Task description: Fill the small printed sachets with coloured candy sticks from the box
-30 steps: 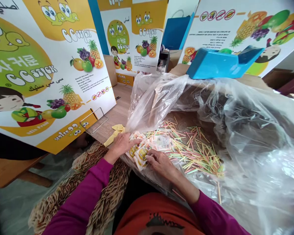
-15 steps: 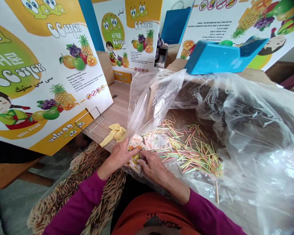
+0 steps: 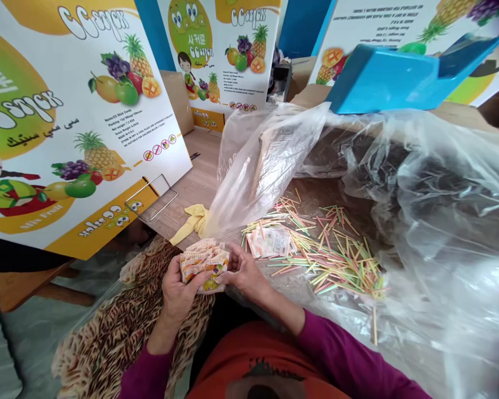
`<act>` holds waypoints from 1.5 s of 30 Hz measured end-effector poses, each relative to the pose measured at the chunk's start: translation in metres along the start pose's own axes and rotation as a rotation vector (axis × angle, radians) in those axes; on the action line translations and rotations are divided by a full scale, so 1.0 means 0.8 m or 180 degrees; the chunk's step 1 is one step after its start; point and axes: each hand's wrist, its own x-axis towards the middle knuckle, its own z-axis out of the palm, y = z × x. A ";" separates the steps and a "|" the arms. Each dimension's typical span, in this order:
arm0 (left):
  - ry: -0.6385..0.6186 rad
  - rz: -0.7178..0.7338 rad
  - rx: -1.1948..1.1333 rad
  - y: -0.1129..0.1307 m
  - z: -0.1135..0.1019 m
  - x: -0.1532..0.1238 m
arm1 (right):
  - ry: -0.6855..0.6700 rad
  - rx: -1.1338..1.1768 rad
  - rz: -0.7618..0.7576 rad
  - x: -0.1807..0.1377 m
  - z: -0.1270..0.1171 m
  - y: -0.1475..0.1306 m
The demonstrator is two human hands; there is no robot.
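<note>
At far left, a CC Stick carton (image 3: 79,141) stands beside a wire frame (image 3: 152,198); below, bunched wavy strips (image 3: 108,321) fill the floor by the person's legs. A yellow cloth (image 3: 193,221) lies at the table's (image 3: 203,172) near edge. Next, the left hand (image 3: 177,291) grips a bundle of printed packets (image 3: 203,263), thumb across the front. The right hand's (image 3: 247,274) fingers close on the bundle's right edge. The packets, flat on the tabletop a second ago, have been lifted and drawn toward the body, so gathering them up appears done. Further right, another packet (image 3: 270,241) rests, untouched, among loose pastel sticks (image 3: 336,260), beside crumpled clear plastic sheeting (image 3: 436,244).
</note>
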 end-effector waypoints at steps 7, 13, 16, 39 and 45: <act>-0.0763 0.1756 -0.0212 0.090 0.013 -0.019 | 0.0000 -0.1640 -0.1301 -0.074 -0.023 -0.110; -0.1866 0.1737 -0.0415 0.020 0.067 0.011 | 0.0148 -0.2303 -0.1366 -0.098 -0.083 -0.075; -0.2201 0.1515 0.0165 -0.026 0.080 0.019 | 0.0447 -0.2595 -0.1106 -0.090 -0.102 -0.037; -0.1496 0.2722 0.0050 0.009 0.092 -0.009 | 0.0377 -0.3217 -0.2044 -0.097 -0.092 -0.036; -0.1674 0.2387 0.0774 -0.002 0.073 0.008 | 0.0637 -0.4433 -0.1478 -0.089 -0.099 -0.051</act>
